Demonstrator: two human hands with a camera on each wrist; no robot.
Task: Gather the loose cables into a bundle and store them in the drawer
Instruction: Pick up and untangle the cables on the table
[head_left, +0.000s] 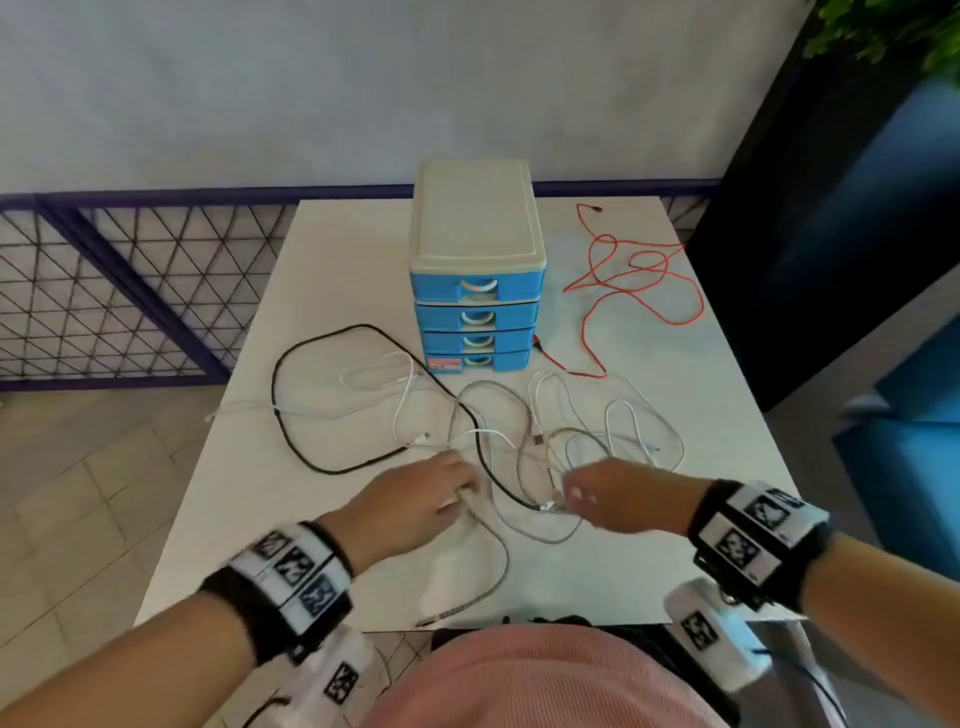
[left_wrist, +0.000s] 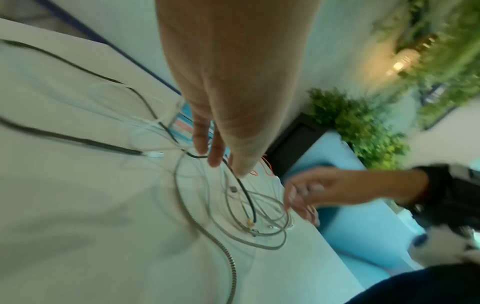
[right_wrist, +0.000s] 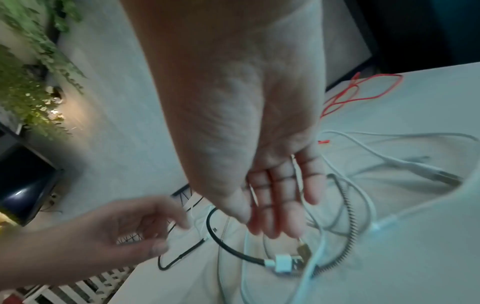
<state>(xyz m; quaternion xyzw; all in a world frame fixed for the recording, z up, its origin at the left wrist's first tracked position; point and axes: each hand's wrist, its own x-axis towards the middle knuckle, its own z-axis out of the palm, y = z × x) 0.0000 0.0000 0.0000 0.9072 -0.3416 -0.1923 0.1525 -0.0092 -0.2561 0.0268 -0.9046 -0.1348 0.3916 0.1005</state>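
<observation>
Loose cables lie tangled on the white table (head_left: 337, 249): a black cable (head_left: 363, 326) looped at the left, white cables (head_left: 402, 400), a braided cable (head_left: 508, 561) running to the near edge, and a red cable (head_left: 639, 280) at the back right. A blue drawer unit (head_left: 478, 312) with all drawers closed stands behind them. My left hand (head_left: 447, 493) reaches onto the tangle, fingers fairly straight (left_wrist: 221, 162), gripping nothing. My right hand (head_left: 576, 493) hovers just right of it, fingers extended (right_wrist: 275, 226) over a white plug (right_wrist: 283, 261) and the black cable (right_wrist: 233, 250).
A dark mesh railing (head_left: 104, 291) runs behind and left of the table, above tiled floor. A dark panel and blue seating (head_left: 893, 270) stand to the right, with green plants (head_left: 893, 31) above. The near table edge is against my body.
</observation>
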